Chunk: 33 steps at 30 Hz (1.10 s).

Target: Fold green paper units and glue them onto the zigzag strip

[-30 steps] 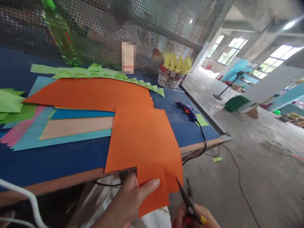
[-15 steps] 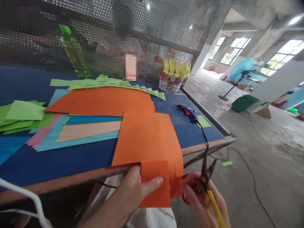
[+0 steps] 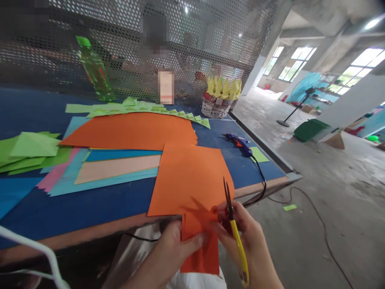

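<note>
Slanting lengthwise, scissors pointing away, clasped by right fingers, left fingers clamping paper

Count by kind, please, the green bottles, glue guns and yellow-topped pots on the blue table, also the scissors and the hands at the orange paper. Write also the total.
Green bottle: 1
Glue gun: 1
Yellow-topped pot: 1
Pair of scissors: 1
Left hand and right hand: 2
Total: 6

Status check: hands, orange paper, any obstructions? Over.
Left hand gripping orange paper; right hand holding scissors. Paper overhangs table edge. Hot glue gun lies apart, to the right.
</note>
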Motion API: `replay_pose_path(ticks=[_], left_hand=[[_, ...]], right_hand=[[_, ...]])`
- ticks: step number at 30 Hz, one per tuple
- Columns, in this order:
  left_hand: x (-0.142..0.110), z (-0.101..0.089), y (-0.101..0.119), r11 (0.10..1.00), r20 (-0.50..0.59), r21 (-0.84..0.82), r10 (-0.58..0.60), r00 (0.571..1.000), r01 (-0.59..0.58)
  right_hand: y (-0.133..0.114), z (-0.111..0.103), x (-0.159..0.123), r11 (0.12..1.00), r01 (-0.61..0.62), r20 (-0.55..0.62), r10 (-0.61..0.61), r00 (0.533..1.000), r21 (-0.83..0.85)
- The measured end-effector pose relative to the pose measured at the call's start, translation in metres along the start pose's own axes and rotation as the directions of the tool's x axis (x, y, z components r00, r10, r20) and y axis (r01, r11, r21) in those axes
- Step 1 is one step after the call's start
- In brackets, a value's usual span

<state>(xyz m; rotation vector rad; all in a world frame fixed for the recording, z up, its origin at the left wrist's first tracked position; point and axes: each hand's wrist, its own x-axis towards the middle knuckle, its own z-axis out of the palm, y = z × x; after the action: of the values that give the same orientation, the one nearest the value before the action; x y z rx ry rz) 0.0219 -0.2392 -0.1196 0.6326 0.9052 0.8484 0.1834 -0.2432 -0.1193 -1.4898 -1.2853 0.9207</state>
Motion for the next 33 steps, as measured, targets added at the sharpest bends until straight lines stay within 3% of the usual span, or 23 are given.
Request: replay_pose_path(ticks=[5,10,17,22,28,33], left_hand=[[-0.006,-0.005,-0.002,0.993,-0.038,-0.068,-0.096,0.995,0.093],[-0.015,-0.003,0.003,0.991,-0.164,-0.042,-0.128,0.978,0.123],[-0.02,-0.004,0.01,0.986,-0.191,-0.077,-0.16,0.968,0.148],[-0.023,-0.009,0.016,0.981,-0.165,-0.119,-0.173,0.971,0.155],[-0.03,-0.028,0.038,0.989,-0.11,-0.113,-0.103,0.989,0.09],[-0.037,-0.041,0.044,0.994,-0.112,-0.111,-0.013,0.994,0.0]], right_hand=[[-0.008,0.004,0.006,0.993,-0.04,-0.111,0.053,0.992,0.112],[-0.019,0.007,0.006,0.994,-0.051,-0.119,0.062,0.991,0.094],[-0.019,0.005,0.007,0.989,-0.077,-0.105,0.09,0.99,0.123],[-0.01,-0.017,0.01,0.972,-0.086,-0.125,0.115,0.985,0.218],[-0.003,-0.059,0.01,0.966,-0.18,-0.105,0.201,0.974,0.184],[-0.012,-0.057,0.007,0.947,-0.22,-0.152,0.259,0.954,0.235]])
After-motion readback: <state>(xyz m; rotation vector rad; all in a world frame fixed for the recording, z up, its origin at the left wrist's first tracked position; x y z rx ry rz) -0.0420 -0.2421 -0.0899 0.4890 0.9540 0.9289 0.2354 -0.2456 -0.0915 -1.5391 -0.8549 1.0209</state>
